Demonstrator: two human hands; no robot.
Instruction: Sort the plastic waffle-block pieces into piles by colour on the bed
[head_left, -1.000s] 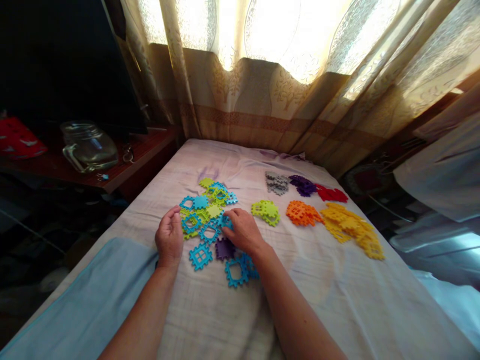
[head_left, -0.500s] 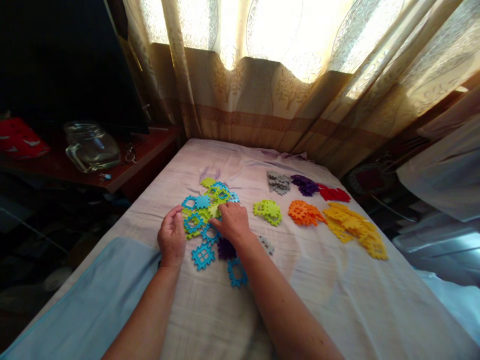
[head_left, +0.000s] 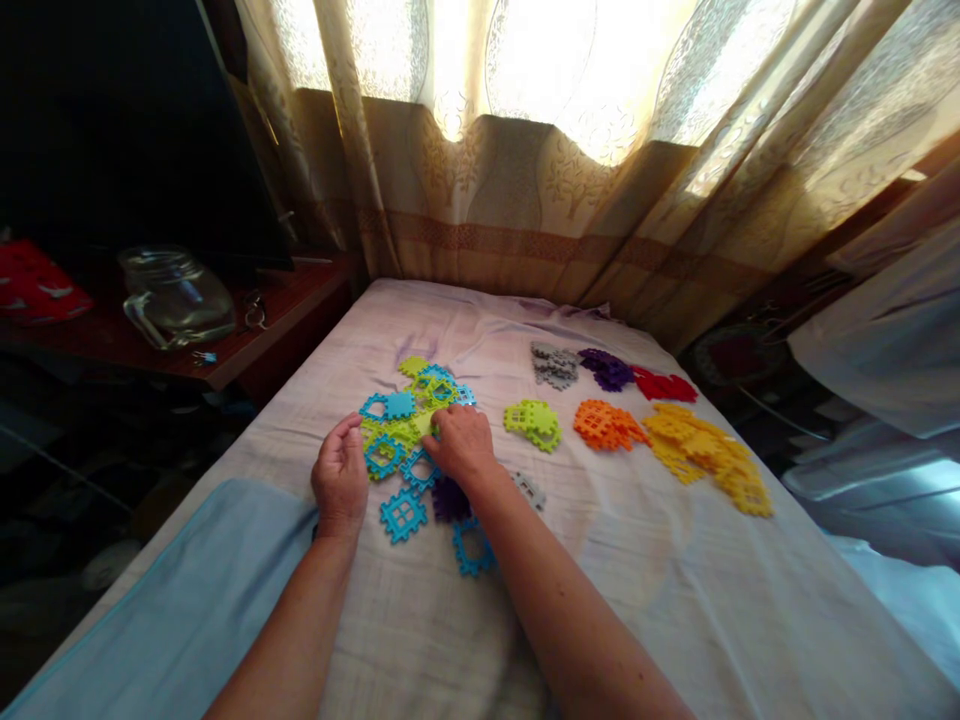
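Blue pieces (head_left: 403, 515) and lime green pieces lie mixed in a loose pile on the bed sheet. My right hand (head_left: 463, 440) reaches over the pile's right side, its thumb and fingers closed on a lime green piece (head_left: 425, 424). At the left edge of the pile is my left hand (head_left: 341, 475), fingers curled upward; whether it holds anything is hidden. A purple piece (head_left: 450, 498) sits partly under my right wrist. Just right of that forearm is a grey piece (head_left: 529, 490). A small lime green group (head_left: 533, 424) lies apart to the right.
Farther right are grey (head_left: 555, 365), purple (head_left: 607, 370), red (head_left: 664, 384), orange (head_left: 609, 426) and yellow (head_left: 709, 455) piles. A blue cloth (head_left: 202, 600) covers the near left. A glass jug (head_left: 178, 300) stands on the side table (head_left: 247, 350).
The view has shifted slightly. Both hands stay nearly in place, with only a small movement of my right fingers at the pile.
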